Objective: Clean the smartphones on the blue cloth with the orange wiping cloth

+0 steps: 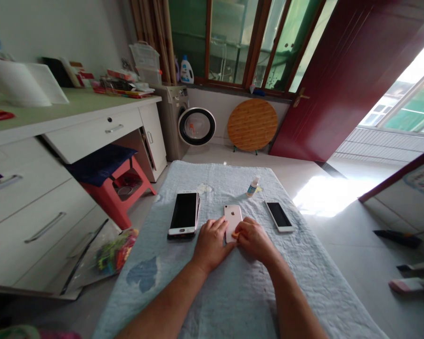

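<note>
A pale pink smartphone lies back-up on the cloth-covered table, its apple logo showing. My left hand grips it along the left edge, with the thumb by the lower end. On the phone's lower right part, my right hand presses with fingers pinched together. A small orange piece shows at those fingertips; it is too small to tell its kind. To the left lies a stack of phones, a white-framed smartphone on top. Another white smartphone lies screen-up to the right. A small spray bottle stands behind it.
A light blue quilted cloth covers the table. Left of it are a red stool, a plastic bag and a white desk. Beyond are a washing machine with its round door open and a round wooden tabletop.
</note>
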`<state>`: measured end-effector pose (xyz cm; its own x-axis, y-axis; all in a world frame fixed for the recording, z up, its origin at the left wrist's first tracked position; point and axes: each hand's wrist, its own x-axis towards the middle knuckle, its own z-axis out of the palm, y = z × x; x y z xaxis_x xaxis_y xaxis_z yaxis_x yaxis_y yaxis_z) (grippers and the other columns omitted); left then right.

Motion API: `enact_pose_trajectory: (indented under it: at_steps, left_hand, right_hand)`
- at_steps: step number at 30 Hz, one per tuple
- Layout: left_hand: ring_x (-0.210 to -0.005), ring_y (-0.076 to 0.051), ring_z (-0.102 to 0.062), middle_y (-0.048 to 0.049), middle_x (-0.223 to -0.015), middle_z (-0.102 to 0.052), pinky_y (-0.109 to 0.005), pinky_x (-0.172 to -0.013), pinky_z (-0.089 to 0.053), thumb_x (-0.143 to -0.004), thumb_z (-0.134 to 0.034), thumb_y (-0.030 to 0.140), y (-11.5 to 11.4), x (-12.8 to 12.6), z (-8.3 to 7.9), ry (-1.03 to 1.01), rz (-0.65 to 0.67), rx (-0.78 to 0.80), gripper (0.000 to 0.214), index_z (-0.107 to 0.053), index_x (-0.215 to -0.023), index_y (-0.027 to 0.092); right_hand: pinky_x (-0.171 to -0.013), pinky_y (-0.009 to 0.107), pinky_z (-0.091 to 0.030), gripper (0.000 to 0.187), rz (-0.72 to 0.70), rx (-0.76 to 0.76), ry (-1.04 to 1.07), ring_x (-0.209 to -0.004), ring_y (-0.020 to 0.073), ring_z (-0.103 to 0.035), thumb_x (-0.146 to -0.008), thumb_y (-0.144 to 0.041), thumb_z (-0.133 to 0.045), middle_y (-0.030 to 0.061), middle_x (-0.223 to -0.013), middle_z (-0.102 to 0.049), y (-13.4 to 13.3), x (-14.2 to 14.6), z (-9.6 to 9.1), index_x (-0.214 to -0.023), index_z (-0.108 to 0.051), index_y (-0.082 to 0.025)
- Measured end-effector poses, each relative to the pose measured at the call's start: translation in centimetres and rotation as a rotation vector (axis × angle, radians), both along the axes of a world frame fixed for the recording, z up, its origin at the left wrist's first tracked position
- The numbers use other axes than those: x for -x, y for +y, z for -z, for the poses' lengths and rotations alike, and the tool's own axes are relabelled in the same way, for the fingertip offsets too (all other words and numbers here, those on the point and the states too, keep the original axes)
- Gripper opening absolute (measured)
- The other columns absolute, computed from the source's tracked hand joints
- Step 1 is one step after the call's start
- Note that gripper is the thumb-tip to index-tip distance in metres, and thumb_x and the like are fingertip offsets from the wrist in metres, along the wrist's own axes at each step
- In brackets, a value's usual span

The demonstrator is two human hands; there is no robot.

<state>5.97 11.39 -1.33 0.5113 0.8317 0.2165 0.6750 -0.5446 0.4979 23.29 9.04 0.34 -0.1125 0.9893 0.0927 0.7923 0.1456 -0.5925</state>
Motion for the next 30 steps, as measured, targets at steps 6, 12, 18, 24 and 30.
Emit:
enact_pose_trajectory:
  at_steps: [6,12,18,24,30]
  left_hand:
    - [-0.116,-0.03,-0.05,-0.0078,-0.137,-0.055,-0.043,-0.098,-0.041,-0.076,-0.067,0.041,-0.1,-0.1,-0.3,0.008,-0.004,0.008,0.054,-0.057,-0.125,0.021]
    - [-0.116,-0.029,-0.05,-0.0084,-0.137,-0.055,-0.043,-0.098,-0.041,-0.079,-0.062,0.035,-0.2,0.0,-0.3,0.005,0.001,0.005,0.047,-0.058,-0.123,0.02]
    - [-0.115,-0.029,-0.051,-0.0081,-0.136,-0.056,-0.042,-0.098,-0.042,-0.08,-0.063,0.036,0.0,0.1,0.0,0.003,0.015,0.002,0.046,-0.058,-0.123,0.019]
    - [-0.116,-0.029,-0.051,-0.0082,-0.136,-0.055,-0.043,-0.098,-0.042,-0.079,-0.065,0.044,0.1,0.1,0.0,-0.02,0.013,0.012,0.052,-0.057,-0.125,0.02]
    - [-0.117,-0.03,-0.049,-0.0071,-0.137,-0.055,-0.042,-0.1,-0.04,-0.074,-0.065,0.033,0.0,0.0,-0.1,-0.01,0.008,0.012,0.055,-0.056,-0.126,0.021]
  right_hand:
    - [-0.068,0.023,-0.036,0.014,0.081,-0.001,-0.032,-0.076,0.014,-0.052,-0.076,-0.009,-0.054,0.0019,-0.078,-0.057,0.0,-0.4,-0.2,-0.072,-0.064,-0.018]
    - [-0.071,0.023,-0.038,0.017,-0.011,-0.017,-0.007,-0.077,0.0134,-0.054,-0.075,-0.006,-0.055,0.0016,-0.08,-0.058,-0.2,1.0,-0.2,-0.075,-0.067,-0.018]
    - [-0.075,0.024,-0.04,0.022,-0.132,-0.008,0.071,-0.079,0.0138,-0.056,-0.078,-0.006,-0.055,0.0019,-0.079,-0.059,-0.4,1.8,-0.6,-0.078,-0.073,-0.019]
    - [-0.065,0.022,-0.037,0.014,-0.025,0.057,0.027,-0.068,0.0115,-0.054,-0.071,-0.008,-0.061,0.001,-0.076,-0.06,-0.3,-0.3,-0.6,-0.072,-0.071,-0.017]
    - [-0.062,0.023,-0.034,0.005,0.05,0.044,-0.05,-0.066,0.0116,-0.051,-0.073,-0.014,-0.063,0.0,-0.072,-0.057,-0.2,-1.1,-0.3,-0.069,-0.067,-0.017]
